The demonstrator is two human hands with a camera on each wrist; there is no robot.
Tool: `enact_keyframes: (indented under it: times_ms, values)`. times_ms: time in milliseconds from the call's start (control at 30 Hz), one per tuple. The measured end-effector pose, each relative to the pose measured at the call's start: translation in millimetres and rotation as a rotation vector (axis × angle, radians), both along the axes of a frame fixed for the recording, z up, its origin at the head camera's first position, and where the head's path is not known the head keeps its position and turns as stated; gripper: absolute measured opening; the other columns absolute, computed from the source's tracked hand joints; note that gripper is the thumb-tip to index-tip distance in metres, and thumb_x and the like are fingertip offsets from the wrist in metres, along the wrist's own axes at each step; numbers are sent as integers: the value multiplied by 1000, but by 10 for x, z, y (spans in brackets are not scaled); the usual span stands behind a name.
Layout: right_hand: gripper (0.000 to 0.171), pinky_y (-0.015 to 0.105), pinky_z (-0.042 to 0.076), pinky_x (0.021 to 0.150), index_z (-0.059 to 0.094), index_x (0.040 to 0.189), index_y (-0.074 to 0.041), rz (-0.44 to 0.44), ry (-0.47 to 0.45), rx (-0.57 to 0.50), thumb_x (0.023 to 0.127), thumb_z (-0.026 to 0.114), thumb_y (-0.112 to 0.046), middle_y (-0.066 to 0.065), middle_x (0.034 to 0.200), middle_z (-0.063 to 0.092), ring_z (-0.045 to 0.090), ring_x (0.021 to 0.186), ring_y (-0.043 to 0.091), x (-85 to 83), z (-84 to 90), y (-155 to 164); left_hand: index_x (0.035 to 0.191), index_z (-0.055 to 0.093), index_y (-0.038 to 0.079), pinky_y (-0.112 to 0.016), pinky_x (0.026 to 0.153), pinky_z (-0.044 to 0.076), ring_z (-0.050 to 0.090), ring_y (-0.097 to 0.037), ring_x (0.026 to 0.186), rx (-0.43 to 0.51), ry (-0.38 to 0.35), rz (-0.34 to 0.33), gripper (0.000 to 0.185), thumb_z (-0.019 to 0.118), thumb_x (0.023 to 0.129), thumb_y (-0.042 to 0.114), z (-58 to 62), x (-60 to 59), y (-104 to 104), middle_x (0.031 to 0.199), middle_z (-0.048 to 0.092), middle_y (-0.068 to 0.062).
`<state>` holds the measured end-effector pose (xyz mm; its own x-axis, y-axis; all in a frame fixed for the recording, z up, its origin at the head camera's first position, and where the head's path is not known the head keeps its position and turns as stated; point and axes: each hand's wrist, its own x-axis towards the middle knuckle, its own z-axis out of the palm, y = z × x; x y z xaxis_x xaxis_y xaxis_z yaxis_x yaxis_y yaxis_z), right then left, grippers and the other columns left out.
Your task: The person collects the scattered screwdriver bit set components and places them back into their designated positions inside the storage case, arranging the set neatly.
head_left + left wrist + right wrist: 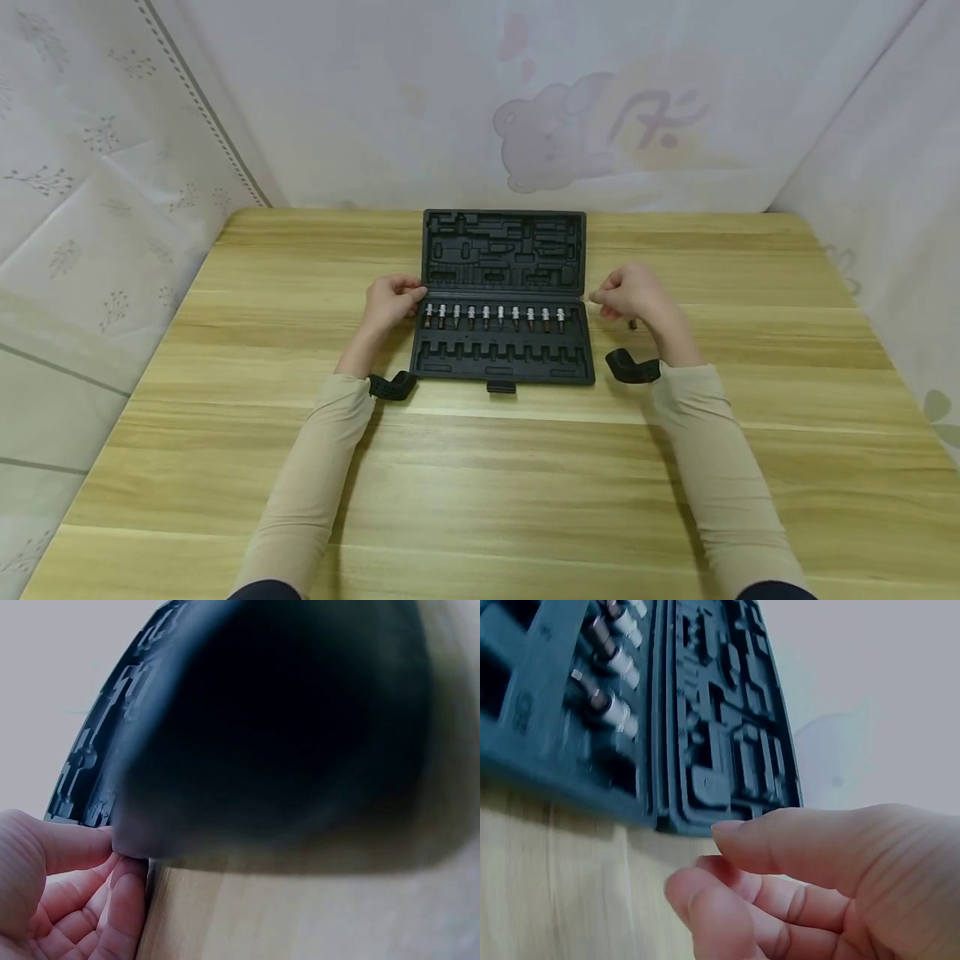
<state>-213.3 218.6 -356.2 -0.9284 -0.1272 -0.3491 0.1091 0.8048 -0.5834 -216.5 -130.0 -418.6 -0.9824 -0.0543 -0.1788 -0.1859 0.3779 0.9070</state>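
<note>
Head view shows our left hand [390,302] pinching the left edge of the open black tool case [504,296] at its hinge line, likely to steady it. Our right hand [633,296] hovers just off the case's right edge, fingers loosely curled, gripping nothing we can see. A row of bit sockets [493,316] sits in the near half. The case lies mid-way across the wooden surface [225,433], with pale printed sheeting [570,100] around it.

case [504,250]: black | bits [493,317]: silver tops, dark red-brown tips | table [480,467]: pale yellow wood grain | sleeves [315,475]: beige, dark cuffs | backdrop [555,125]: white, faded pink-purple bear print | left wall [90,208]: white, grey leaf sprigs
</note>
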Motion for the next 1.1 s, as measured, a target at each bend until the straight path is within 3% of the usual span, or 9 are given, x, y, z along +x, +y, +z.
enact_keyframes:
  times_ms: [433,833,1100]
  values:
    - [22,33,54,61,62,94,10,-73,43,-20,89,58,-10,10,70,64,61,63,19,80,-53,291,112,64,-4,-19,56,49,54,-9,59,4,6,-10,26,61,91,12,-3,-2,-5,92,64,-15]
    - [23,26,43,57,65,89,8,-106,67,65,89,61,-15,6,60,63,58,62,20,124,-126,418,112,64,-4,-19,56,48,54,-9,60,6,6,-9,26,61,91,12,3,3,-6,90,64,-14]
    - [23,26,43,53,65,88,7,-155,61,59,86,64,-16,6,60,62,57,59,18,121,-178,434,111,65,-4,-18,55,48,53,-8,58,4,14,-3,26,62,90,11,6,10,-5,90,64,-13]
